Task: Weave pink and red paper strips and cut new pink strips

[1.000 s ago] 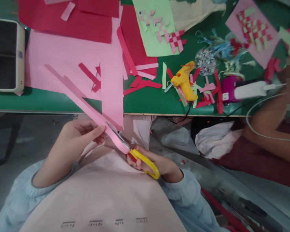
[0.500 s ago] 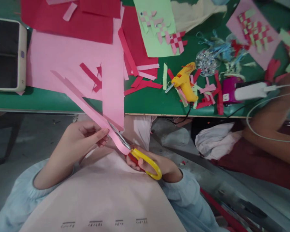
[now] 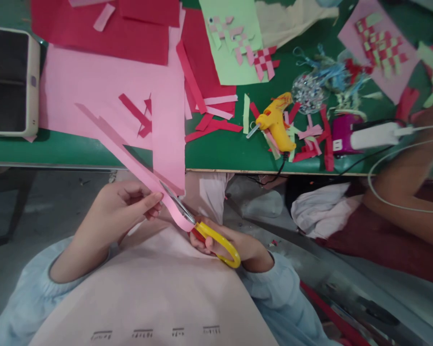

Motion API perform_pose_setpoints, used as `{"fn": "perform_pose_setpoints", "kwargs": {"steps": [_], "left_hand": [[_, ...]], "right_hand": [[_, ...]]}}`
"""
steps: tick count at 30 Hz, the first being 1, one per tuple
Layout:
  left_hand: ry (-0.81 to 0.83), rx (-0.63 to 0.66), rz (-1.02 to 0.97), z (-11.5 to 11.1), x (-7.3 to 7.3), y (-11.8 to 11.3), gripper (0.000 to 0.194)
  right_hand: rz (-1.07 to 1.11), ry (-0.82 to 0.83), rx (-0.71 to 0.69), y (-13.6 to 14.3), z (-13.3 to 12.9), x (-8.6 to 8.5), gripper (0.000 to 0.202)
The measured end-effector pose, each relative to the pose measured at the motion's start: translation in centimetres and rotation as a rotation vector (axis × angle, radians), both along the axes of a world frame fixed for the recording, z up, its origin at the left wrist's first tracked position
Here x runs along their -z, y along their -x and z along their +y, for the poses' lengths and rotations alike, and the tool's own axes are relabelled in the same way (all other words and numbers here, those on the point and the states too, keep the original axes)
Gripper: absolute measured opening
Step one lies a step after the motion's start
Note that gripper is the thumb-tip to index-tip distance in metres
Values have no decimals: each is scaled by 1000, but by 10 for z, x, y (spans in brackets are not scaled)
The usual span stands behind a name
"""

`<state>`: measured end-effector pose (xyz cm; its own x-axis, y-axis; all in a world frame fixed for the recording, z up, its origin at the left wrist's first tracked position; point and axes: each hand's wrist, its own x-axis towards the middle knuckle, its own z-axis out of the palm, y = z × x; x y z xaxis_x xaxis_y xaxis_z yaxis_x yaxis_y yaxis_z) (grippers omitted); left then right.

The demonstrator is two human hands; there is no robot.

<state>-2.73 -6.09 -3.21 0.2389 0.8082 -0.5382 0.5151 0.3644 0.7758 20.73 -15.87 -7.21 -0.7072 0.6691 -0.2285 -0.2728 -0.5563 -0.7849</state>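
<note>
My left hand (image 3: pixel 130 204) pinches a long pink paper strip (image 3: pixel 130 163) between thumb and fingers. The strip's far end lies over the pink sheet (image 3: pixel 94 81) on the table, and its near end curls down by the scissors. Yellow-and-red-handled scissors (image 3: pixel 216 240) are gripped in my right hand (image 3: pixel 238 240), their blades pointing up and left along the strip's edge. The blades look nearly closed. Beside them a wider pink paper piece (image 3: pixel 169 144) hangs over the table edge.
On the green table (image 3: pixel 216 158) lie a yellow glue gun (image 3: pixel 277 125), a phone (image 3: pixel 7 81), dark red sheets (image 3: pixel 101 38), a green card (image 3: pixel 234 43) with woven paper fish, and scattered strips. A bag of shiny beads (image 3: pixel 308 93) lies farther right. Another person's arm (image 3: pixel 407 178) rests at right.
Almost nothing differs. My right hand and the scissors have shifted very slightly; the strip and my left hand stay in place.
</note>
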Motion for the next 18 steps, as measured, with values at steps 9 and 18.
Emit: {"fn": "perform_pose_setpoints", "kwargs": {"steps": [9, 18], "left_hand": [[81, 6, 44, 1, -10, -3, 28], [99, 41, 64, 0, -7, 0, 32]], "right_hand": [[-39, 139, 23, 0, -3, 6, 44], [42, 116, 55, 3, -8, 10, 39]]}}
